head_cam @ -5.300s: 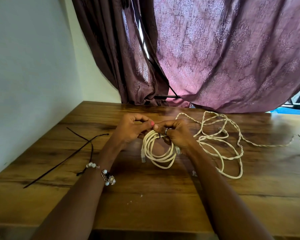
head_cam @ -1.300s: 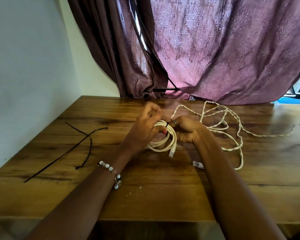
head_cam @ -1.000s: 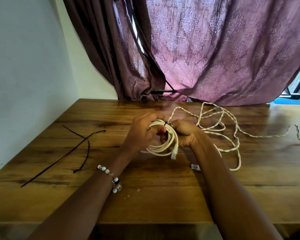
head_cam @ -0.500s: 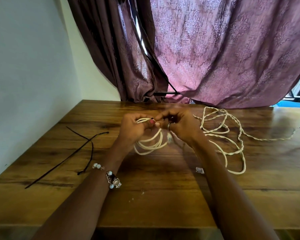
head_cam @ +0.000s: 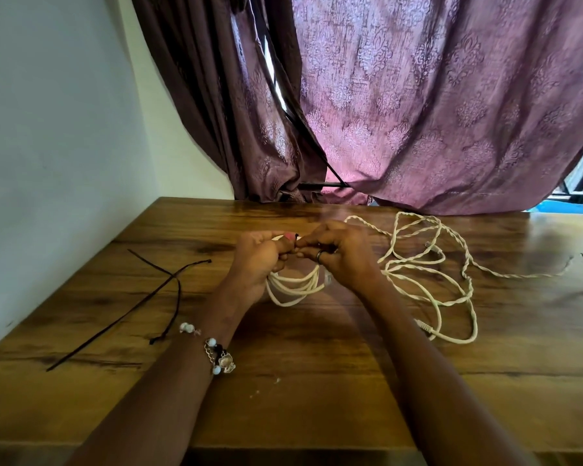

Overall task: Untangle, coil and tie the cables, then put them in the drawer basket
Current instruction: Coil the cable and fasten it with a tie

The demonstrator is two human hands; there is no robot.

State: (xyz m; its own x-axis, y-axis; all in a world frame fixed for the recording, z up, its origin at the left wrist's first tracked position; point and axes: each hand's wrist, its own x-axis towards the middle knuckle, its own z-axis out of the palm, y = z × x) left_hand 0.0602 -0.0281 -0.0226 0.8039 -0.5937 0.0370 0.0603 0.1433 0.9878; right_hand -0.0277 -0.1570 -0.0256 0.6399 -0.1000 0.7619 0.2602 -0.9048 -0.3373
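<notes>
The coiled cable (head_cam: 295,286) was held just above the desk (head_cam: 317,381), hanging below the two hands, its top pinched by the left hand (head_cam: 258,255) and right hand (head_cam: 342,255) with fingertips meeting. The twisted cable (head_cam: 428,264) was left sprawled to the right, nearer the right hand, and the black ties (head_cam: 142,301) to the left, apart.

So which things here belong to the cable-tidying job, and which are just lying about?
Job:
- coiled cream cable, held by left hand and right hand
- tangled cream twisted cable
- thin black tie strips

Lying about:
- purple patterned curtain
- brown wooden table
</notes>
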